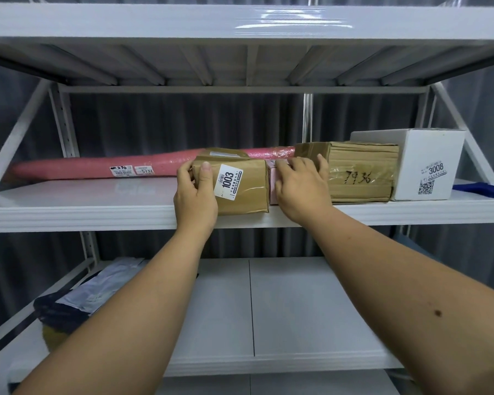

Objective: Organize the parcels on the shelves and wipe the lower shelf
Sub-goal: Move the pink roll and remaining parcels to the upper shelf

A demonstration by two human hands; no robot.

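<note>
A white metal rack (240, 215) fills the view; its middle shelf (83, 195) carries the parcels, its lower shelf (297, 309) has grey and dark mailing bags (77, 297) at the left edge; a long pink wrapped roll (97, 168) lies along the back of the middle shelf; a white box (428, 163) marked 3008 stands near the right end, a brown carton (360, 175) marked 7936 touching its left side; a smaller brown parcel (240, 186) labelled 1003 sits at the front edge, a thin pink packet (272, 181) between it and the carton; the left hand (196, 192) has its grip around the small parcel's left end, thumb on the front; the right hand (300, 186) rests, fingers bent, on the pink packet and the carton's corner; whether it grasps either I cannot tell.
</note>
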